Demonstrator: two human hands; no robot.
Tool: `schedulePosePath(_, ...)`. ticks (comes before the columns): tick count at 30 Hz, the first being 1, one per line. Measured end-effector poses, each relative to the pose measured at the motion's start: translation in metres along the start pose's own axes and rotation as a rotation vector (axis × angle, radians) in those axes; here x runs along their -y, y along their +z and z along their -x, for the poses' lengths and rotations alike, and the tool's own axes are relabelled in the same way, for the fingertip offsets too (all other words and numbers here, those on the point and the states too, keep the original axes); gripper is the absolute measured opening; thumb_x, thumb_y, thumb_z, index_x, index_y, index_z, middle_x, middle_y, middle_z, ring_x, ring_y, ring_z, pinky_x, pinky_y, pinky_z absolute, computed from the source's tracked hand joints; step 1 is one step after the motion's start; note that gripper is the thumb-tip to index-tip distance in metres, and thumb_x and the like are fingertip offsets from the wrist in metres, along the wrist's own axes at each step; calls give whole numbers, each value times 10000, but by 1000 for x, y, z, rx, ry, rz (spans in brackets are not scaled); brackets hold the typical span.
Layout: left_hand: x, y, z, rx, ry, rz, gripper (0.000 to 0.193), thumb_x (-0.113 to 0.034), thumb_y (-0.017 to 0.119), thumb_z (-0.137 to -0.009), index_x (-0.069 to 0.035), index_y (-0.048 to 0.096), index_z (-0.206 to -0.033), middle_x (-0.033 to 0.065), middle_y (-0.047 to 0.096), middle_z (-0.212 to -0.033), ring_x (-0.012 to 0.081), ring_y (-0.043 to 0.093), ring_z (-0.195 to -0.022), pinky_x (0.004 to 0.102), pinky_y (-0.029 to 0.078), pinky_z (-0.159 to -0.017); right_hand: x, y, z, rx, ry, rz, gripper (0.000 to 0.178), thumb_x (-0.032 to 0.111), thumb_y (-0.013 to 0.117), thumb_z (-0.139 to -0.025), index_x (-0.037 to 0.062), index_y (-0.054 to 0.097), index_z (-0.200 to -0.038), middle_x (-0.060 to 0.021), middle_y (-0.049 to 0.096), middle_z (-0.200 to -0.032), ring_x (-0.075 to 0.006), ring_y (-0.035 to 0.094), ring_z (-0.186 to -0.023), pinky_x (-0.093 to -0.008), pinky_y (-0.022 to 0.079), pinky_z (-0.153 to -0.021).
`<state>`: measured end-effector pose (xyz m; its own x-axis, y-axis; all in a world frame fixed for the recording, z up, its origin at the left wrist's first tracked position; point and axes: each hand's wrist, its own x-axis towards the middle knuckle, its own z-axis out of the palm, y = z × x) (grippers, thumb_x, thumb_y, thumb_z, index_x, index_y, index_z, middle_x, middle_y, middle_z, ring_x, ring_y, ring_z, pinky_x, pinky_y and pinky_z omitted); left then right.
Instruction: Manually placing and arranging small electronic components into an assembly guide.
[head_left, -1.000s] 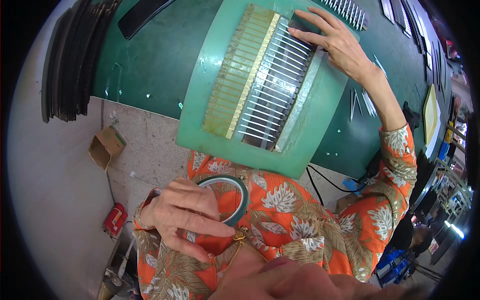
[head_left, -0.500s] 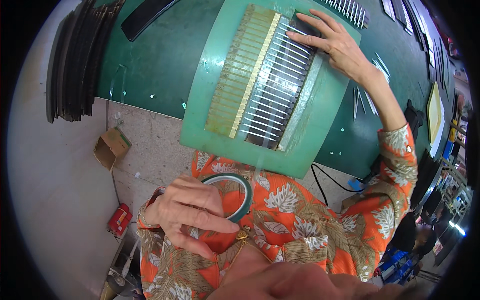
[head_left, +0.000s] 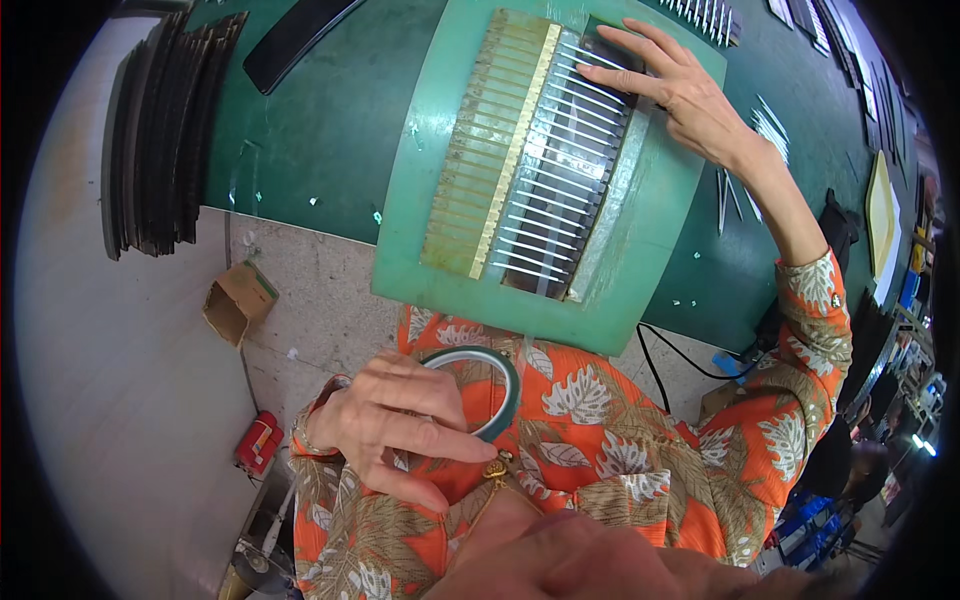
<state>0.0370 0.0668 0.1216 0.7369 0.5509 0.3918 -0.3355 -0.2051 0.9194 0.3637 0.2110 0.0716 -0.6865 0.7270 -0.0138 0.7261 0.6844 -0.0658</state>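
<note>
A roll of green tape (head_left: 513, 393) hangs from my closed left hand (head_left: 395, 420), in front of my chest. A clear strip of tape seems to lie lengthwise over a row of white-metal pins (head_left: 553, 205); its run toward the roll is hard to make out. The pins sit in a slotted jig with a yellowish comb plate (head_left: 480, 130) and a brass-coloured bar (head_left: 517, 150), on a green board (head_left: 405, 220). With fingers stretched apart, my right hand (head_left: 690, 105) rests at the jig's far right end, fingertips on or close to the last pins.
Dark strips (head_left: 160, 150) stand stacked at the left of the green table (head_left: 310, 150). A black curved part (head_left: 295, 40) lies near them. Loose pins (head_left: 770, 130) are scattered right of my forearm. An open cardboard box (head_left: 240, 302) sits on the floor.
The whole view has shifted slightly, so things appear a little to the right and lower. Both hands keep nearly the same pose, and the tape roll stays in my left hand.
</note>
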Motion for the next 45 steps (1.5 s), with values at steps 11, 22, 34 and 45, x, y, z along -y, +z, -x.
schedulePosePath(11, 12, -24, 0, 25, 21, 60, 373, -316, 743, -719, 25, 700, -863, 68, 579, -673, 157, 568, -522, 235, 449, -424, -5, 16, -19, 9, -81, 114, 844, -206, 424, -620, 321, 498, -1276, -9, 314, -1428, -254, 277, -1328, -406, 285, -1101)
schedulePosePath(22, 9, -25, 9, -45, -3, 77, 405, -293, 782, -635, -19, 692, -920, 25, 543, -690, 145, 532, -534, 247, 381, -409, 14, -12, -41, 142, -316, 351, 462, 128, 488, -793, 139, 467, -1254, -140, 405, -1332, -310, 340, -1253, -441, 297, -1003)
schedulePosePath(34, 10, -28, 11, -38, -33, 83, 405, -276, 784, -618, -17, 694, -917, 28, 556, -696, 144, 547, -545, 251, 384, -413, 23, 17, -20, 57, 28, 24, 751, -135, 476, -683, 299, 480, -1296, -20, 329, -1423, -265, 281, -1325, -410, 292, -1090)
schedulePosePath(45, 27, -30, 13, -53, 13, 93, 358, -278, 772, -667, 12, 701, -865, 45, 577, -681, 142, 551, -540, 241, 429, -433, 28, 43, -25, 0, -15, 92, 761, -122, 463, -705, 346, 459, -1305, -9, 327, -1427, -262, 288, -1321, -406, 278, -1091)
